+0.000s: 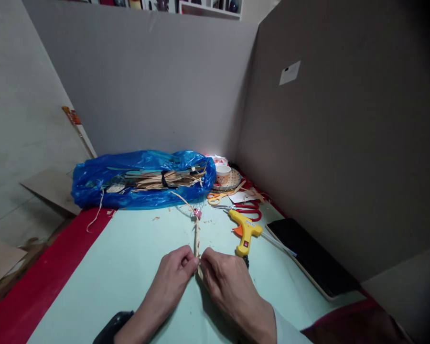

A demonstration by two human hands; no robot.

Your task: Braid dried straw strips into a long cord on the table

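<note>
Pinching the strand (pixel 197 234) over the bench (pixel 146 253) with the fingers of the left hand (pixel 177 270) and, just beside, of the right hand (pixel 229 274), seemingly to hold it straight from the clip (pixel 198 213) farther off. Having the glue gun (pixel 250 232) near the right hand, presumably for easy reach.

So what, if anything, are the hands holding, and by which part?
The left hand and right hand pinch a thin, pale-tan fibre strand by its near part.
</note>
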